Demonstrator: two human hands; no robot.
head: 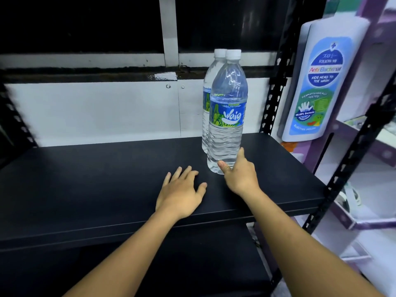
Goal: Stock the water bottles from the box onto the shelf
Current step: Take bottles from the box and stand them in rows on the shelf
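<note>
Two water bottles stand upright on the black shelf (107,179), toward its right end, one behind the other in a file running front to back. The front bottle (227,112) nearly covers the rear bottle (209,86); we judge this is row stocking, each new bottle set ahead of the last so labels face out.

Our right hand (241,172) sits at the base of the front bottle, thumb and forefinger spread apart and touching its lower wall on either side, not closed around it. We read this as steadying or nudging the bottle into line, not lifting.

Our left hand (182,189) lies palm down on the shelf, fingers slightly splayed, holding nothing, near the bottle but apart from it. Probably a brace.

Not visible: the box. We cannot say how many bottles remain. The right hand's other fingers are hidden behind the bottle and palm. The rear bottle's base and label are mostly covered. The wash bottle (321,82) on the neighbouring rack is blurred.
</note>
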